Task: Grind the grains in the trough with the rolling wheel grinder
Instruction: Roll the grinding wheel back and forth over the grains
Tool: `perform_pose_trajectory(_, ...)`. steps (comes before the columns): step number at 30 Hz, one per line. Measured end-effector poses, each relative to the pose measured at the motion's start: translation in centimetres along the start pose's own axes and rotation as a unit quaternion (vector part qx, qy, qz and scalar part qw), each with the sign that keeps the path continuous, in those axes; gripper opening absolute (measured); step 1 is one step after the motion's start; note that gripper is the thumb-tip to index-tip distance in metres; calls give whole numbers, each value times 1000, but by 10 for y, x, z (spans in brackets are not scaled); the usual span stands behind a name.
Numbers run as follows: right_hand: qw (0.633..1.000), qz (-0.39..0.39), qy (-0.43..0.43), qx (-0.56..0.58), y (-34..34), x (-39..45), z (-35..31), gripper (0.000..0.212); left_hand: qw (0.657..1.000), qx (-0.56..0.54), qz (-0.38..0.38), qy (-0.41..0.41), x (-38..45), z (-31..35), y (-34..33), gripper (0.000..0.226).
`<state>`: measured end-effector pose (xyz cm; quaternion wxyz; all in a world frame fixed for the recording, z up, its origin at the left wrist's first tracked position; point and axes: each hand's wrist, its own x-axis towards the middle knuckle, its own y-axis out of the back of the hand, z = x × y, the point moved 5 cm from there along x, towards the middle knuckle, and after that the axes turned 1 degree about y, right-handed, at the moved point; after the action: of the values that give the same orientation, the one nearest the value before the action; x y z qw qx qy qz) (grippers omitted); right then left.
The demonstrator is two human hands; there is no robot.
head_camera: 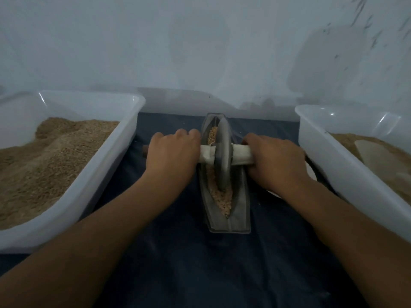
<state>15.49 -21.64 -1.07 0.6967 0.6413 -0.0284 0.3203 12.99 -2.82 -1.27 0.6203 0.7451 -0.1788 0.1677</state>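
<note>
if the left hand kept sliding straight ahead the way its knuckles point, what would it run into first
Probably nothing close: the left hand, gripping the axle handle beside the wheel, faces bare dark cloth, then the pale wall behind. The left tub lies off to its side, though depth is hard to judge.

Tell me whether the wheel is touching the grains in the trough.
Touching. The head view shows the wheel with its lower rim sunk into the grains lying in the trough.
</note>
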Motion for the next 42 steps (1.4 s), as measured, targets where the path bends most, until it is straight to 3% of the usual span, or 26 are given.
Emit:
perform_pose_trajectory(4, 1000, -6, -14, 21, -20, 22, 9, 37, 1000, 12, 21, -1, 22, 2, -12, 23)
perform_pose_trajectory(12, 992, -106, -14, 69, -43, 70, 28, 84, 1000, -9, -10, 6, 62, -5, -29, 21)
perform_pose_trajectory(19, 978, -176, -33, 112, -58, 92, 39, 89, 1000, 0, 16, 9, 78, -5, -25, 18)
perform_pose_trajectory(29, 992, -96, -30, 79, -43, 58, 28, 80, 999, 1, 48, 16, 43, 2, -17, 20)
perform_pose_trajectory(35, 997, -51, -23, 60, -19, 19, 12, 40, 999, 2, 51, 16, 8, 5, -1, 20)
perform_pose_trajectory(42, 999, -15, -10, 36, 16, -24, -1, 16, 1000, -7, 1, -3, -22, 6, 21, 26)
